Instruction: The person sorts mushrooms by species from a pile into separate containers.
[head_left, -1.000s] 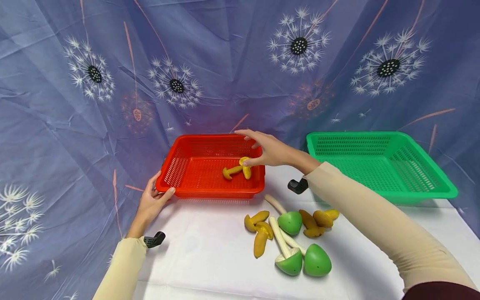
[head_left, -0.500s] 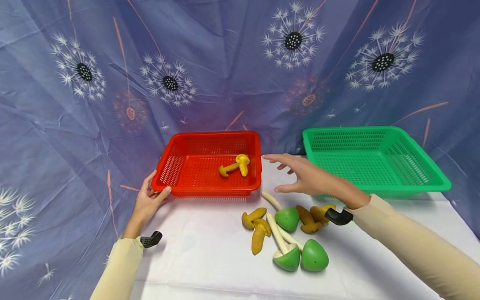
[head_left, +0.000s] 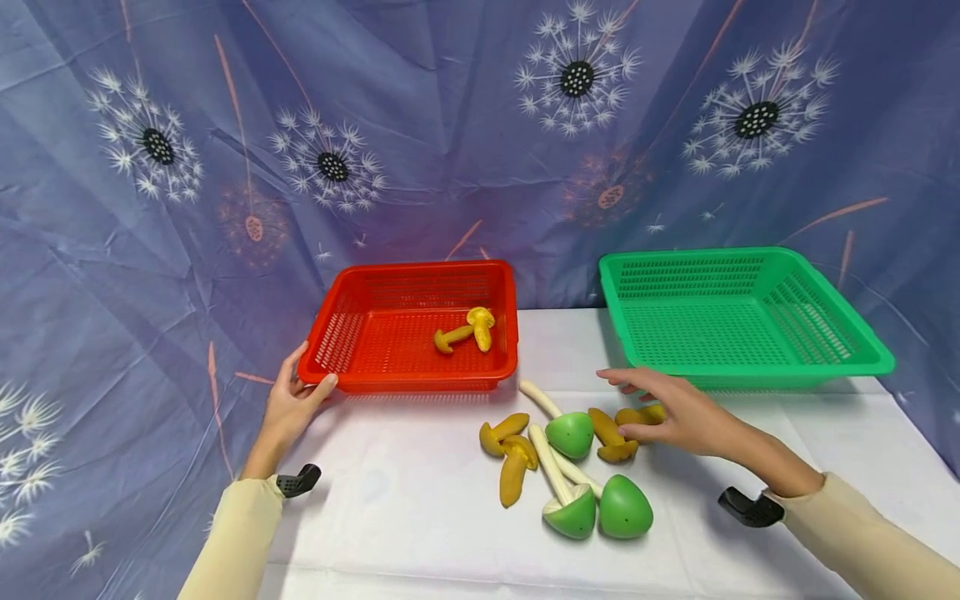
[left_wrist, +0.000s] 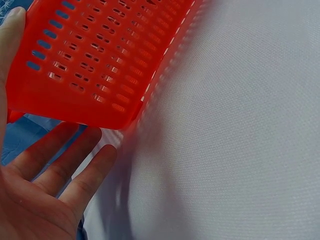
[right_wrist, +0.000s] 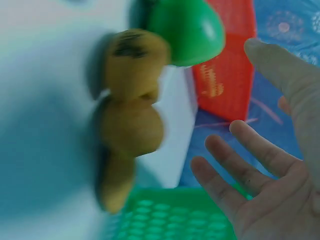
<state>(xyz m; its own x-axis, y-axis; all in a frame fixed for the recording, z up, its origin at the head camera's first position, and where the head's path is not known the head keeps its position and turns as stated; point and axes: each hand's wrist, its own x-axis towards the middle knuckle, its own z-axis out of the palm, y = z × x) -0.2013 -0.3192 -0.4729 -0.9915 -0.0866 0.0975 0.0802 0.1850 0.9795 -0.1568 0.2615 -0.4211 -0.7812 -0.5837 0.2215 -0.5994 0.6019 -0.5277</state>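
Observation:
My left hand (head_left: 288,408) holds the front left corner of the red plastic basket (head_left: 367,384), thumb at the front rim and fingers along the side. Two yellow-brown toy mushrooms (head_left: 482,332) lie inside it. With fingers spread and nothing in them, my right hand (head_left: 686,417) hovers over the table beside a brown toy mushroom (head_left: 617,450) and a yellow-stemmed one (head_left: 630,417), which it partly hides in the head view. The right wrist view shows that pair as a brown cap (right_wrist: 132,127) against another mushroom (right_wrist: 135,62), apart from the fingers.
Several green-capped toy mushrooms (head_left: 626,508) with long pale stems lie mid-table. Left of them are two more yellow-brown mushrooms (head_left: 513,479). A green basket (head_left: 750,372) stands at the back right. A blue patterned cloth (head_left: 450,125) hangs behind the white-covered table (head_left: 405,500).
My right hand has moved from above the red basket to the right and toward me, down to the brown mushrooms. The left hand stays at the basket corner. The head view has shifted slightly.

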